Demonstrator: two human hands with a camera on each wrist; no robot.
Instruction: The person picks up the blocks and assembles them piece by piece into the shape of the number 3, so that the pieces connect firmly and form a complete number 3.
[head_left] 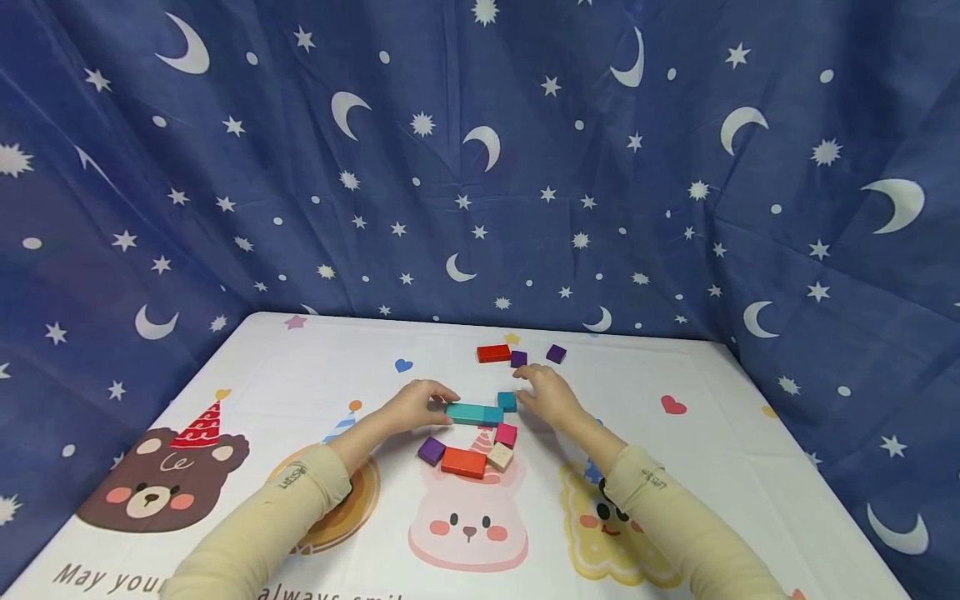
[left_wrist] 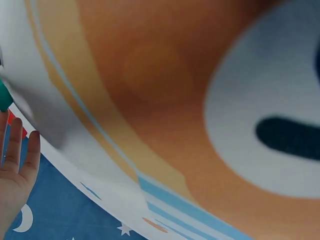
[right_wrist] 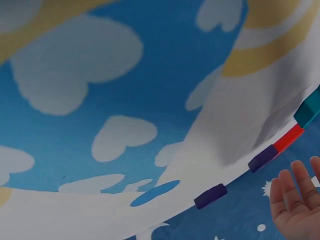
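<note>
In the head view my left hand [head_left: 417, 406] is at the left end of a long teal block [head_left: 465, 413], thumb near its close edge and fingers past its far edge. A blue-teal block [head_left: 492, 416] adjoins that block's right end. Just behind lies a small teal cube [head_left: 507, 402]; beside it my right hand [head_left: 551, 396] has its thumb tip close by and its index finger held apart. Both wrist views show the fingers of the left hand [left_wrist: 17, 170] and right hand [right_wrist: 300, 200] extended.
Nearer me lie a pink block [head_left: 506, 435], a plain wooden block [head_left: 500, 457], a red block [head_left: 463, 462] and a purple block [head_left: 431, 451]. Farther back are another red block [head_left: 493, 353] and two purple blocks, one touching it [head_left: 518, 358]. A starry blue curtain [head_left: 480, 208] closes off the table's back.
</note>
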